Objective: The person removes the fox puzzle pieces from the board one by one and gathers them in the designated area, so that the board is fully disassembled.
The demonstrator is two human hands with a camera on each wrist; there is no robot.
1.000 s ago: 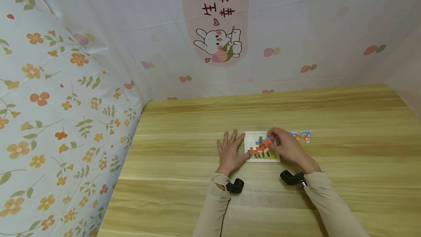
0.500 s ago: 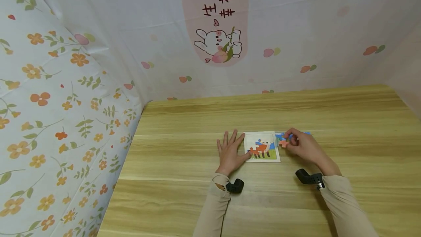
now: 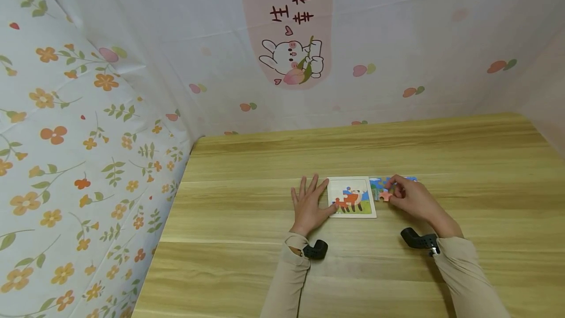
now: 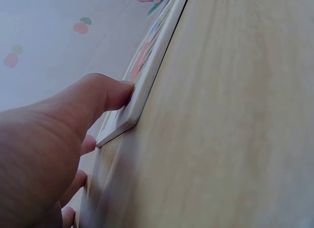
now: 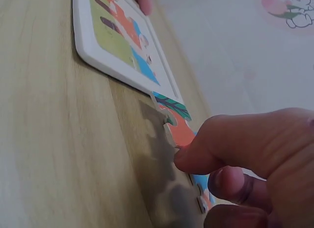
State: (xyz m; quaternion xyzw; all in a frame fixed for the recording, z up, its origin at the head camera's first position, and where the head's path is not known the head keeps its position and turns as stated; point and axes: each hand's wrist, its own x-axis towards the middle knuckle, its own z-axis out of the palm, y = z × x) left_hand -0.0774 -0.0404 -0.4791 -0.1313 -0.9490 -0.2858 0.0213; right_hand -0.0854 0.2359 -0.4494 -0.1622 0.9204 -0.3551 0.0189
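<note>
White, square, raised-rim puzzle tray point(image 3: 346, 184) flat on the yellow-brown, wood-grained table point(image 3: 247, 200), touched at its left side by the left hand point(image 3: 310, 207): fingers splayed wide, thumb on the rim, no grip on anything. Off the opposite side, right hand point(image 3: 410, 198) nearly closed, with thumb and curled fingers pinching an orange, notched puzzle piece point(image 5: 180, 130). Green leafy section point(image 5: 171, 103) alongside, close to the rim; joined or separate, cannot tell. Also beside the tray, blue puzzle pieces point(image 3: 375, 180), partly hidden by the right hand.

Likeliest trouble from here: nudging the blue pieces askew, because of fingers working so close among them. Possible too: dropping or twisting the orange piece, from so small a hold near its edge. Less likely: a skidding tray on a smooth-looking tabletop, from too light a thumb.

Pieces apparently thin and stiff, perhaps card or wood, with rounded tabs and printed faces. Inside the tray, an orange animal picture point(image 3: 353, 201) with dark legs over green, below a bare white stretch. Around all this, soft beige sleeves point(image 3: 287, 274) and creased, flower-printed white cloth point(image 3: 88, 161).
</note>
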